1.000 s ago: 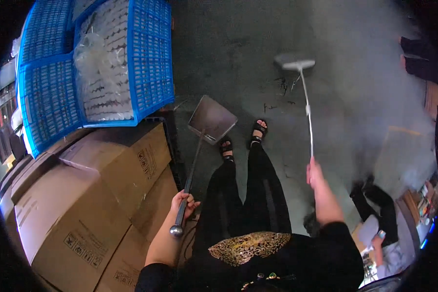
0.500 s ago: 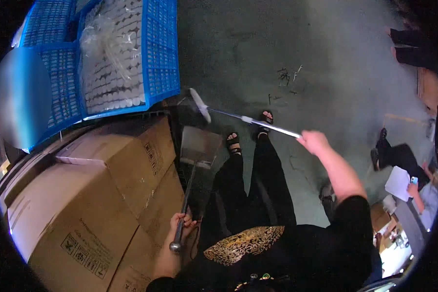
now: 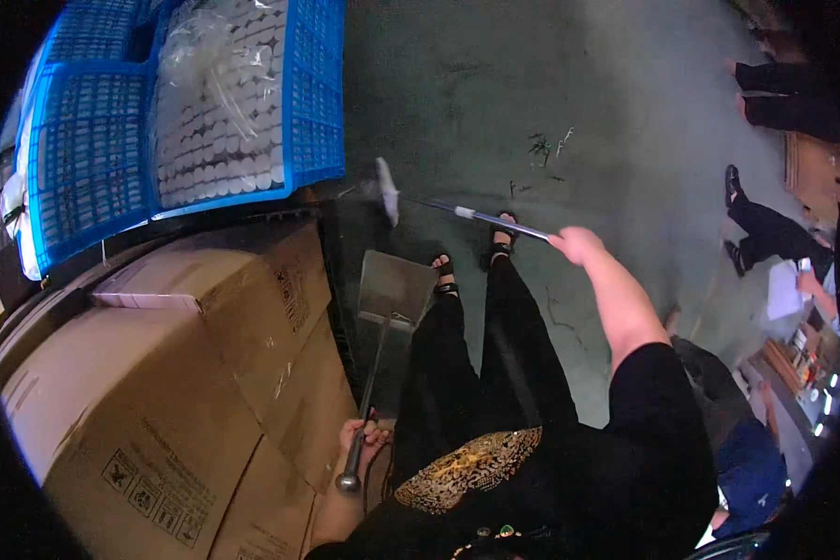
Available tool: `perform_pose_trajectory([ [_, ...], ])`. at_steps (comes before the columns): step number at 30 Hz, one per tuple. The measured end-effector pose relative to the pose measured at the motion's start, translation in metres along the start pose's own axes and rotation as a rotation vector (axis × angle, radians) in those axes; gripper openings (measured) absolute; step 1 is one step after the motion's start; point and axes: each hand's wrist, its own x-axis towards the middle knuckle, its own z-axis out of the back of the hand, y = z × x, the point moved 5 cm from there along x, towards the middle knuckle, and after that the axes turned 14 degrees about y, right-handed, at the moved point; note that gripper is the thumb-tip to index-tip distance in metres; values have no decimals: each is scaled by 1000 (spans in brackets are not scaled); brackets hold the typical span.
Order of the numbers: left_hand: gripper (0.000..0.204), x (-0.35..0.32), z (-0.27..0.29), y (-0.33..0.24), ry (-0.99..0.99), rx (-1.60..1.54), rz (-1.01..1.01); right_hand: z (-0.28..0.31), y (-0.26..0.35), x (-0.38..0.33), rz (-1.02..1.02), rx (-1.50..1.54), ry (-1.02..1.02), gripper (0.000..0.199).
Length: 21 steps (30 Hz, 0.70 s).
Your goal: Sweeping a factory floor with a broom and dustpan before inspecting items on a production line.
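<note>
My right hand [image 3: 577,245] is wrapped round the end of a slim pale pole belonging to a broom [image 3: 504,224]. Its narrow whitish head [image 3: 388,193] is at floor level, just beyond a dustpan [image 3: 396,285] and apart from it. In my left hand [image 3: 364,441], close to the stacked boxes, is the dustpan's long dark handle, with the knobbed end pointing back at me. The flat grey pan lies beside my left foot. Dark scraps [image 3: 541,147] and a thin pale strip [image 3: 564,140] lie on the floor past my feet.
Large cardboard boxes [image 3: 140,392] are stacked along my left. Blue plastic crates [image 3: 312,103] stand beyond them, one holding rows of white round pieces under clear plastic [image 3: 219,121]. To the right are several people, one in dark blue [image 3: 756,467] close behind my right arm.
My right hand has moved left and a little farther away with the broom. The broom head has turned more upright in view. The person at lower right shows more now.
</note>
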Motion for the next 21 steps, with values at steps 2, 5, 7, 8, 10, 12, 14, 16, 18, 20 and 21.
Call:
perform_pose_trajectory([
  [2, 35, 2, -6, -4, 164, 139, 3, -25, -43, -26, -4, 102, -58, 44],
  [5, 29, 3, 0, -10, -20, 124, -24, -53, -92, -76, -93, 206, -160, 40],
  [7, 25, 6, -6, -12, -38, 149, -7, -59, -109, -109, -102, 259, -192, 37],
  [8, 23, 8, -15, -12, 53, 162, -6, -58, -113, -121, -116, 215, -202, 36],
  [10, 15, 7, -20, -12, -104, 209, 6, -49, -107, -133, -101, 117, -136, 37],
  [12, 25, 6, -30, -9, -171, 279, 26, -25, -80, -126, 22, -11, -204, 37],
  [14, 24, 2, -38, -10, -214, 354, -43, 5, -39, -98, 127, -141, -232, 35],
  [16, 24, -2, -43, -4, -216, 381, 3, 28, 11, -62, 221, -273, -261, 37],
  [18, 21, -2, -49, 0, -80, 388, 14, 40, 55, -21, 192, -233, -199, 37],
  [20, 25, -5, -43, 3, -141, 314, 44, 50, 77, 2, 197, -224, -190, 37],
  [21, 30, -5, -42, 6, -108, 209, 67, 52, 76, 10, 144, -171, -155, 38],
])
